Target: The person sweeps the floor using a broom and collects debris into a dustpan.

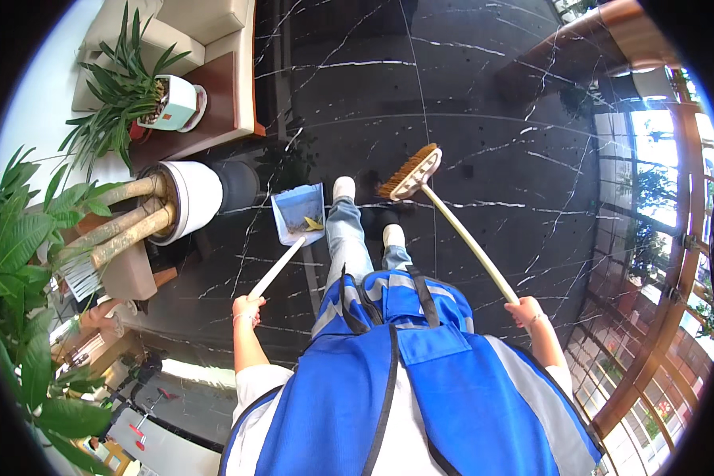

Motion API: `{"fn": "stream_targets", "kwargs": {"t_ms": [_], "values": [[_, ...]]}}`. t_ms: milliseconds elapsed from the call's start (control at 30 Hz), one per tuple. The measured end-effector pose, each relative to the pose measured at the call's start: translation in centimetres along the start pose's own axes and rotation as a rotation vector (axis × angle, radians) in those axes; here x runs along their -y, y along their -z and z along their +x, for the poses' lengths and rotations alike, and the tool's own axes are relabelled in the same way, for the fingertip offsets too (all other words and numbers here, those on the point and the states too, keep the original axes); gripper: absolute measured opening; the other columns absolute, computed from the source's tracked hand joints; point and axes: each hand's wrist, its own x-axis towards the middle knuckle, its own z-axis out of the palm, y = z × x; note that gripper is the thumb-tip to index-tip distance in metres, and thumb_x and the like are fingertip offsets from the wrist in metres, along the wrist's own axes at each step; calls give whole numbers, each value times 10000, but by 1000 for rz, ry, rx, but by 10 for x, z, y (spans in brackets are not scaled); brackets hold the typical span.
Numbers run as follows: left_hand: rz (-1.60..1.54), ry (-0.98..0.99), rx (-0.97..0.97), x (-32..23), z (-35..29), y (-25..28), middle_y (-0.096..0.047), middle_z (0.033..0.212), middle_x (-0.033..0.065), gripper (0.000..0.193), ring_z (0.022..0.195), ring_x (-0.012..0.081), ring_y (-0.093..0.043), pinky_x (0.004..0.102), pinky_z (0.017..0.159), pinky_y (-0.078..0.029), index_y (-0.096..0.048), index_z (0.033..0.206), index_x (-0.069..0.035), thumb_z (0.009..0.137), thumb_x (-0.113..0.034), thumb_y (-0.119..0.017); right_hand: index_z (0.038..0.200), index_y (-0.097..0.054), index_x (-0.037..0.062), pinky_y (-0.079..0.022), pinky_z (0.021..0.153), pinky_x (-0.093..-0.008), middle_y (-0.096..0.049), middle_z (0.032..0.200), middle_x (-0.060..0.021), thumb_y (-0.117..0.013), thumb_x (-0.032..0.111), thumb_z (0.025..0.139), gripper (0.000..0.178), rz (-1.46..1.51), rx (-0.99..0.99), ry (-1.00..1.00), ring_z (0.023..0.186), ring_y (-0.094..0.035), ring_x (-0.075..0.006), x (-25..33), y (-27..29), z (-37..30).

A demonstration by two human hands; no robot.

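Observation:
My left hand (248, 309) is closed round the pale handle of a dustpan (297, 214). The blue-grey pan is at the floor, left of my feet, with yellow leaf bits and dark dirt in it. In my right hand (525, 311) is the long cream handle of a broom (472, 242), fingers wrapped round its upper end. The broom's head, white with brown bristles, is ahead of my feet and to their right, apart from the dustpan. Whether the bristles touch the floor I cannot tell.
Black marble floor (357, 95) with white veins spreads ahead. To the left stand a large white planter (194, 202) with thick trunks, a smaller potted plant (170, 103) on a wooden ledge, and a beige sofa (190, 36). Wood-framed windows (658, 317) line the right.

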Motion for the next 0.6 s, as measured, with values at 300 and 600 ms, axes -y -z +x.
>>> {"fn": "stream_targets", "kwargs": {"t_ms": [300, 600], "values": [[135, -92, 44, -66, 57, 26, -452, 455, 37, 166, 322, 114, -413, 266, 293, -319, -496, 667, 1, 674, -125, -603, 614, -533, -18, -403, 386, -311, -493, 452, -91, -546, 281, 695, 310, 27, 2, 311, 388, -508, -178, 304, -82, 29], [201, -20, 112, -97, 80, 36, -446, 463, 36, 192, 313, 112, -410, 262, 281, -332, -475, 692, -4, 672, -124, -624, 886, -532, 88, -446, 684, -381, -598, 788, -96, -503, 392, 751, 334, -432, -420, 484, 762, -584, -258, 538, -115, 118]]}}
